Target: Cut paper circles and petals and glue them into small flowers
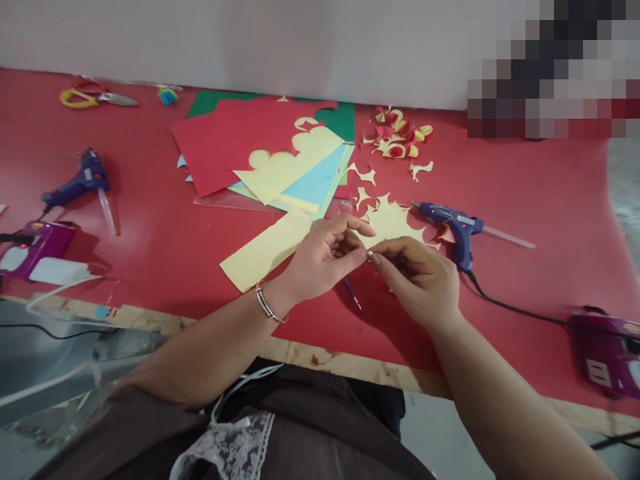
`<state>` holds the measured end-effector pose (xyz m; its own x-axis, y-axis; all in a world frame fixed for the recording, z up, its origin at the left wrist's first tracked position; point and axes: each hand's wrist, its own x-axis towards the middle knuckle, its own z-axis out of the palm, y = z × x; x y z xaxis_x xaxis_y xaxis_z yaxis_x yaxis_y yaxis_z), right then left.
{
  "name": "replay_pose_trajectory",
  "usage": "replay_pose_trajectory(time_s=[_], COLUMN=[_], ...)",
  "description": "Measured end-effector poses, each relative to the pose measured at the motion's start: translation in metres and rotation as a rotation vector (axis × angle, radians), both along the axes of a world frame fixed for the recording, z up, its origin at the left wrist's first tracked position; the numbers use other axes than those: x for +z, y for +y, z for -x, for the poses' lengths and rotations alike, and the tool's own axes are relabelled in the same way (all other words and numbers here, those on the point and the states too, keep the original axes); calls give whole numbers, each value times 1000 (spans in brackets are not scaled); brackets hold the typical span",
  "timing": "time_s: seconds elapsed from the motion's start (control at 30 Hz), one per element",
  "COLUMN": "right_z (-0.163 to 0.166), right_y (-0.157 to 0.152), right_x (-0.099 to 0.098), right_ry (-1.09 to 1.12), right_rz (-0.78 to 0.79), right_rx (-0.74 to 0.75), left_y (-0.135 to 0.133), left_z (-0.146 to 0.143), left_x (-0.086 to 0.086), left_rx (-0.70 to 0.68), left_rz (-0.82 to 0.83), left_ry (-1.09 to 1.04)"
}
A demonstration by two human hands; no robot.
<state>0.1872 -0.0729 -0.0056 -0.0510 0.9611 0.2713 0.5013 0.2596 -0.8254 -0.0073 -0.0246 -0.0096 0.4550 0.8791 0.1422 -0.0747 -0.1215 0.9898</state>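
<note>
- A small yellow piece (pixel 370 254) sits right at the fingertips of the right hand (pixel 430 287), its thumb and forefinger pinched together on it.
- The left hand (pixel 320 260) has its thumb tip just beside the piece; whether it touches cannot be told. Its forefinger arches above, apart from the thumb, and whether the curled fingers grip anything cannot be seen.
- The piece is mostly covered by the fingertips, so its shape is hard to make out.
- A thin blue stick (pixel 353 293) pokes out below the left fingers, its upper part hidden behind them.
- A jagged yellow sheet (pixel 390 223) lies just beyond the fingers, partly covered; a pale yellow strip (pixel 265 253) runs left from under the left hand.
- Right of the fingers lies a blue glue gun (pixel 455 227); farther right, a purple power strip (pixel 607 353) is cut off by the picture's edge.
- Coloured sheets (pixel 250 133) and a heap of scraps (pixel 395 133) lie beyond the fingers.
- The table (pixel 165 253) under everything is red, with a pale wall (pixel 150 40) behind; the far right corner is pixelated.
</note>
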Motion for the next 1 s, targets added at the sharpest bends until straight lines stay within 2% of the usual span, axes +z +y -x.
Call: replay_pose_trajectory(time_s=[0.53, 0.77, 1.0], right_z=[3, 2, 1], right_y=[3, 3, 0], right_x=[3, 0, -2], right_ry=[6, 22, -37], right_rz=[27, 26, -24], right_rx=[-32, -44, -42], left_y=[-4, -6, -5], left_z=[-1, -3, -1], left_x=[2, 3, 1], left_rx=[39, 76, 91], left_rz=[-78, -52, -149], left_ry=[72, 38, 80])
